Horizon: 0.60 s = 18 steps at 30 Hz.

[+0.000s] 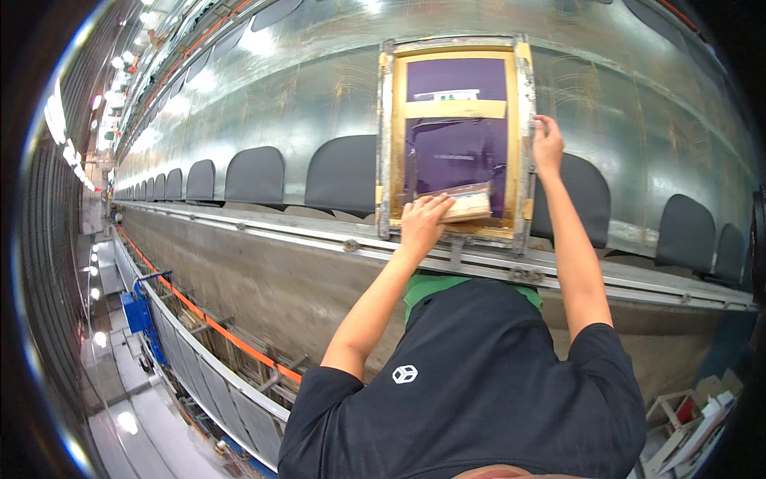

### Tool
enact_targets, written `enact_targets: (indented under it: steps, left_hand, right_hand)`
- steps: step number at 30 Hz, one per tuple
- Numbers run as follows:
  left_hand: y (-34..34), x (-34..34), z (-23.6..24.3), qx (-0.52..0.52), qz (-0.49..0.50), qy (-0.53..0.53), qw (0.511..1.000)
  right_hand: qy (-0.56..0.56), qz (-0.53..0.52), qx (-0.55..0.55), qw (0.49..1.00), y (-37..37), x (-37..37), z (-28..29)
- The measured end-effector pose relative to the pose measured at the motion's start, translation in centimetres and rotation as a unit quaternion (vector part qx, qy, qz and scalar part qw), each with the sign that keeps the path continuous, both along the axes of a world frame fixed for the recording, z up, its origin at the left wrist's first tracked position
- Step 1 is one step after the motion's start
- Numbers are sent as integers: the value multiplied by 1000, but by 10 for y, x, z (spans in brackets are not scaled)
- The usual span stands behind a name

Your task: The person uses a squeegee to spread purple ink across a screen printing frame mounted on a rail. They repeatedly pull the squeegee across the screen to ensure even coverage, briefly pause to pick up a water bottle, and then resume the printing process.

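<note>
A screen-printing frame (524,88) with worn metal sides and yellow-taped edges lies on the long table in front of me. Its mesh (455,152) looks dark purple, crossed by a pale yellow tape strip (479,108). My left hand (424,223) is closed over the left end of a wooden squeegee (471,203), which rests slightly tilted across the near part of the mesh. At the frame's right side my right hand (548,148) has its fingers closed on the outer edge. The squeegee's blade is hidden beneath its handle.
Dark rounded fabric pieces (255,176) lie in a row along the table (343,104), on both sides of the frame. A metal rail (303,236) runs along its near edge. To the lower left stands another line with an orange strip (203,317) and a blue box (136,312).
</note>
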State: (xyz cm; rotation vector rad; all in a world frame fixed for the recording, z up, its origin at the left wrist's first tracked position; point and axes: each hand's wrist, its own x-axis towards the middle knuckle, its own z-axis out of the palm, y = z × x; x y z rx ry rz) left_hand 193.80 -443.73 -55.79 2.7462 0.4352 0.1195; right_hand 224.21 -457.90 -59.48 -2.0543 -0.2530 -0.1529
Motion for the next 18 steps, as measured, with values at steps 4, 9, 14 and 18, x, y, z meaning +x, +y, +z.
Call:
enact_targets:
  steps: [4, 9, 14, 18]
  left_hand:
    - [111, -58, -6, 29, -8, -2, 1000]
    - [178, -101, -15, 39, 3, -24, 999]
    - [184, -136, -18, 53, -32, -35, 997]
    - [200, -113, -19, 108, -75, -62, 989]
  right_hand:
    - [66, -6, 13, 998, 101, -72, -22]
    - [73, -4, 25, 997, 170, -113, -24]
    - [136, -24, -12, 990, 186, -123, -25]
    - [97, -24, -20, 995, 190, -120, -30]
